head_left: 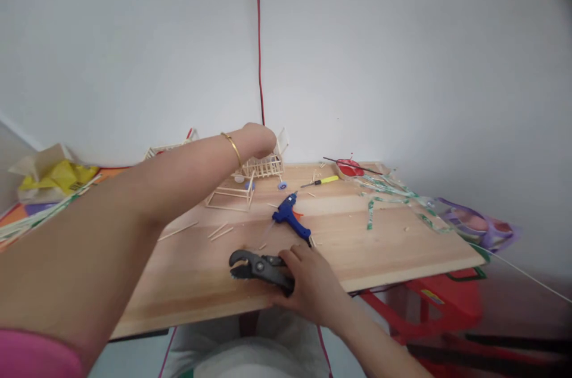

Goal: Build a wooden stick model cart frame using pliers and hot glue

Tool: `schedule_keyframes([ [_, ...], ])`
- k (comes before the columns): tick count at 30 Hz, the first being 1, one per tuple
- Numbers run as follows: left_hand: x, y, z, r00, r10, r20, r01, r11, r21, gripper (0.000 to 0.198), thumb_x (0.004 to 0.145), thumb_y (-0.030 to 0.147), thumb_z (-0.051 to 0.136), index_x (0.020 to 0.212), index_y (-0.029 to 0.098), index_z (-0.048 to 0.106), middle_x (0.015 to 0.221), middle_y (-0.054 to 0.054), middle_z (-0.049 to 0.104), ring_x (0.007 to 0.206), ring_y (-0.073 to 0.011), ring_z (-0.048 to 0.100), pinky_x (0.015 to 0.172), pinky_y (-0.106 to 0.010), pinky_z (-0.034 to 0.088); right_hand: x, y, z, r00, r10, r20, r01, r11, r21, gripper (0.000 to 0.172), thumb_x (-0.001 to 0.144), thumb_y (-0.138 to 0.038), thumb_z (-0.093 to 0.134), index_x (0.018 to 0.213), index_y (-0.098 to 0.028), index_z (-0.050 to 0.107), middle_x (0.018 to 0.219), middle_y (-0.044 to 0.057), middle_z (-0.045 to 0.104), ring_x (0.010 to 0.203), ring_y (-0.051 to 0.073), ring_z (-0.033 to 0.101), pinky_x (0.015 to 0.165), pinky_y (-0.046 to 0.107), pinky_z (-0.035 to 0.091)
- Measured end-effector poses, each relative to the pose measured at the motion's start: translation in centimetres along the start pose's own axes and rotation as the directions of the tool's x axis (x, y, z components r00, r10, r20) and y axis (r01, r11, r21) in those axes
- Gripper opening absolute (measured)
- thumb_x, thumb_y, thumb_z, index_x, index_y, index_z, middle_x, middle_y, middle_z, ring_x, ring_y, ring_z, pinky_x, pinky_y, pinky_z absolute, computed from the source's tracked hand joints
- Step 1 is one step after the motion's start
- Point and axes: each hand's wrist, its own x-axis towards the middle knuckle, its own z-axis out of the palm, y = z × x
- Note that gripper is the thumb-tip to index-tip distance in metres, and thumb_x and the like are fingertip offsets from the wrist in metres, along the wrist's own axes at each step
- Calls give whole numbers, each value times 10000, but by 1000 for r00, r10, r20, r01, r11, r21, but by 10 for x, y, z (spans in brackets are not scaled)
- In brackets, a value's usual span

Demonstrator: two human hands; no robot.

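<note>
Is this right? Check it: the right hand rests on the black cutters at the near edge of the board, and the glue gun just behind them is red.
Not quite. In the head view the right hand does rest on the black cutters near the board's front edge, but the glue gun behind them is blue, not red.

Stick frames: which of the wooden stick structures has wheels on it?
The basket-shaped stick cart under the left hand, by the wall: blue and white wheels show beneath it. The flat frame in front and the one behind the forearm show none.

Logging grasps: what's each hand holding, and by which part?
Right hand grips the black pliers by the handles, jaws resting on the wooden board. Left hand reaches the stick cart; hold cannot be told.
</note>
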Motion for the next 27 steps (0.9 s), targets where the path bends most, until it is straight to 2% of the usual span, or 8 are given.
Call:
schedule_keyframes([
  [4,-60,-10,-32,989,-24,145,8,994,112,48,540,121,676,576,121,644,602,-83,594,745,-242,578,670,-299,393,-8,43,-26,960,214,-183,-214,977,18,579,671,-543,655,1134,-221,523,998,80,615,914,246,570,770,328,404],
  [7,-119,-27,-26,988,56,145,-16,964,-264,89,640,207,618,578,151,588,518,-5,487,554,-135,476,535,-243,311,-5,81,-36,848,476,-234,-503,862,-70,639,730,-692,482,1140,-203,518,889,105,629,815,279,600,681,353,416],
  [11,-185,-46,25,975,-31,220,206,496,-843,167,668,297,628,678,164,528,552,51,422,465,-62,335,463,-199,253,8,116,-31,764,579,-284,-640,736,-221,741,712,-771,388,1128,-178,544,964,164,606,922,348,572,758,446,402],
  [14,-215,-50,64,933,-119,340,351,88,-932,251,622,308,682,687,162,490,550,65,416,443,-43,295,437,-189,204,17,124,-28,776,556,-298,-624,744,-238,817,651,-791,445,1211,-202,513,1146,182,541,1085,401,481,873,539,326],
  [17,-229,-47,87,914,-188,359,354,-59,-933,277,579,285,719,683,150,501,559,69,420,452,-34,296,444,-183,207,23,107,-33,811,397,-429,-492,860,-134,746,682,-703,517,1227,-194,510,1248,180,485,1160,391,421,937,559,279],
  [20,-236,-36,98,920,-236,314,330,32,-943,245,599,308,695,678,153,522,552,73,422,461,-43,321,462,-191,235,28,63,-33,828,213,-519,-159,976,147,436,808,-514,500,1075,-182,594,1084,140,591,1004,271,541,878,418,405],
  [24,-243,-17,108,962,-208,176,247,392,-886,171,664,321,624,667,153,589,570,43,486,535,-85,408,525,-219,301,41,-5,-9,978,71,-199,66,792,607,327,820,-438,536,1032,-196,593,841,48,645,735,167,596,678,304,477],
  [27,-249,-16,112,987,-111,115,158,577,-801,188,719,344,579,704,162,627,634,16,554,601,-115,475,568,-231,348,52,-27,13,994,-40,-104,102,701,706,261,845,-419,514,842,-177,613,677,8,607,634,130,568,620,262,452],
])
